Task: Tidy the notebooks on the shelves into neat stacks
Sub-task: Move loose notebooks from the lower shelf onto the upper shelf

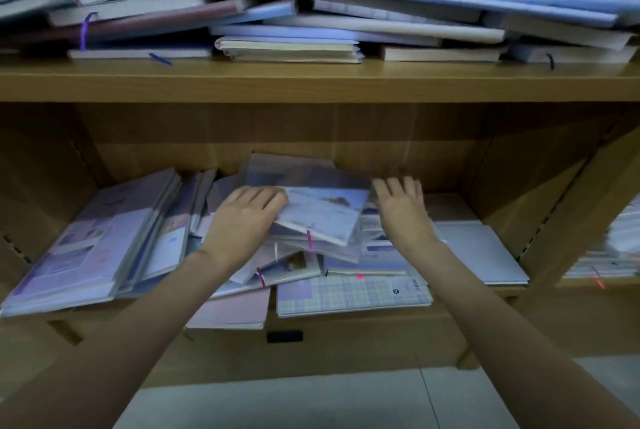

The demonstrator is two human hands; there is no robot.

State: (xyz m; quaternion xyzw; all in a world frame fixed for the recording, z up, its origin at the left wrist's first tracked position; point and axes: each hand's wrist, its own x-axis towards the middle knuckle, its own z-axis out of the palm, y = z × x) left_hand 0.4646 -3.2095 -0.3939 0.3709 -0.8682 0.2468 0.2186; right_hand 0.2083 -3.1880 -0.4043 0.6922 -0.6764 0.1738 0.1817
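Pale floor tiles (311, 401) lie below wooden shelves (311, 82) of jumbled notebooks (322, 217).

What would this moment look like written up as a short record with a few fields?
place: wooden bookcase, lower shelf
upper shelf: untidy heap of notebooks
lower shelf: loose pile of notebooks, some leaning at the left
left hand: grips the edge of a pale notebook on top of the pile
right hand: fingers spread, beside that notebook, holding nothing
stacks: not yet neat
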